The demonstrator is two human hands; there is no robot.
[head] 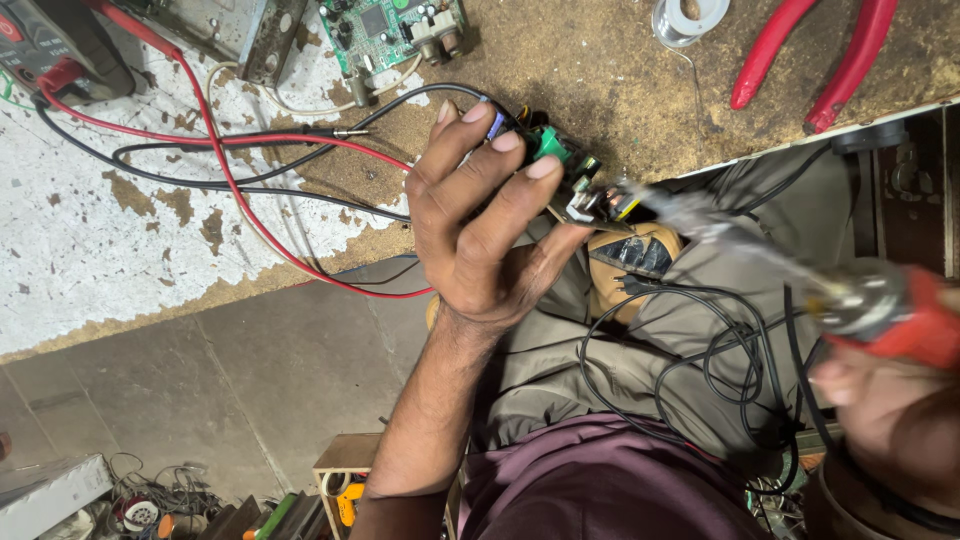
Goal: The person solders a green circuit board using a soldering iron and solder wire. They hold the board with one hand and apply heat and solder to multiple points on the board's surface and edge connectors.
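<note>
Small circuit board (572,178): held up off the counter (620,90), just past its near edge and above the person's lap, so both faces can be reached; green and dark parts show on it, the rest is hidden by fingers.
Left hand (478,215): clamped on the small circuit board, fingers wrapped over its top and thumb under it (palm turned toward the camera), which keeps the board steady and tilted toward the tool.
Right hand (890,400): closed around the red handle of a soldering iron (800,275); hand and handle are blurred, so finger detail cannot be told.
Soldering iron tip: it reaches to the right end of the board, touching or just beside it; the blur hides which.
Iron's cord (700,350): black, looped loosely over the lap, slack enough not to drag the tool.
Counter, near edge: red and black test leads (230,170) trail across the peeling white surface from a meter (50,45) at the far left corner.
Counter, far edge: a green circuit board (390,30), a solder reel (690,18) and red-handled pliers (820,55), all well apart from both hands but within reach.
</note>
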